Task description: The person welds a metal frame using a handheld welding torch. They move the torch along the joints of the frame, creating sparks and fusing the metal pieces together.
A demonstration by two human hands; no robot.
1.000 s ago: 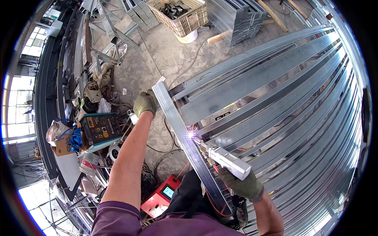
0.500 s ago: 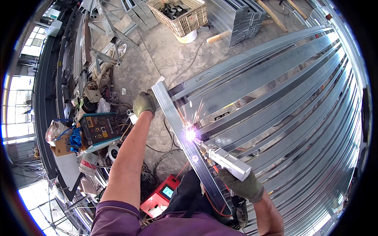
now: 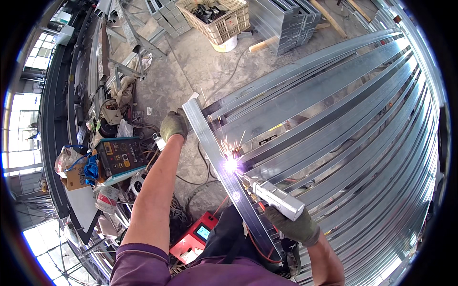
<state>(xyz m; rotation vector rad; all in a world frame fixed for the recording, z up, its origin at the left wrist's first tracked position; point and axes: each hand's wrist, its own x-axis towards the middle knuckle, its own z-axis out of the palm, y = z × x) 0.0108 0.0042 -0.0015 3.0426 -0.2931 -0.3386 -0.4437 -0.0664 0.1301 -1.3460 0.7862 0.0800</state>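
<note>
My right hand (image 3: 292, 227), in a green-grey glove, grips a silver-white handheld welding torch (image 3: 279, 198). The torch tip meets the joint between a crosswise galvanized steel tube (image 3: 200, 125) and one of the long steel bars (image 3: 305, 136). A bright white-violet glare and orange sparks (image 3: 231, 159) cover the joint, so the weld itself is hidden. Gloved too, my left hand (image 3: 173, 126) is closed at the left edge of the crosswise tube, near its far end. Its fingertips are partly hidden against the tube.
Long parallel bars fill the right side, with gaps between them. A red machine (image 3: 194, 237) with a lit screen stands by my legs. A dark control box (image 3: 121, 155) and clutter lie left. A plastic crate (image 3: 217, 24) and stacked steel tubes (image 3: 298, 28) stand at the back; cables (image 3: 202, 178) cross the floor.
The sparks have changed shape and now scatter more toward the far end of the crosswise tube. Both hands and the torch stay in nearly the same place.
</note>
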